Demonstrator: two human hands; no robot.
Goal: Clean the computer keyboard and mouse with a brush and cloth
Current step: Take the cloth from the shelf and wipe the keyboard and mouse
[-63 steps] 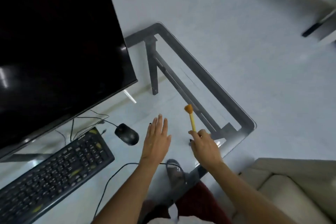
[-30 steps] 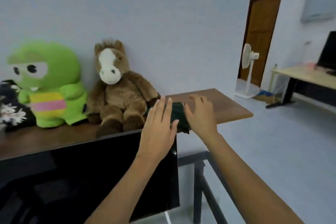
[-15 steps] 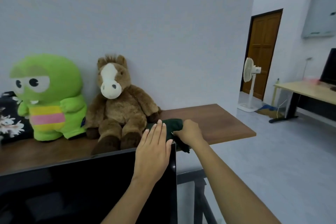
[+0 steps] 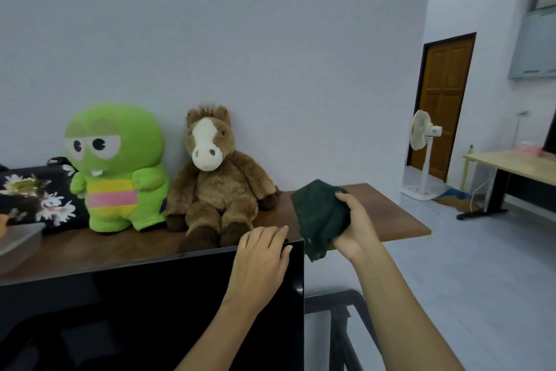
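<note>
In the head view, a dark green cloth (image 4: 320, 215) is gripped in the right hand (image 4: 356, 224), the fingers closed around its bunched folds, and is held just above the brown wooden shelf (image 4: 391, 214), beside the brown plush horse (image 4: 215, 178). The left hand (image 4: 260, 262) is rested with loosely curled fingers over the top corner of the black monitor (image 4: 150, 304), nothing being pinched. The step in hand is judged to be fetching the cloth; the next move calls for it to be carried down to the keyboard and mouse, neither of which is seen here, nor is the brush. The cloth appears soft, limp and creased; the monitor is glossy and hard-edged; a fuzzy green plush toy (image 4: 115, 169) is seated further left.
</note>
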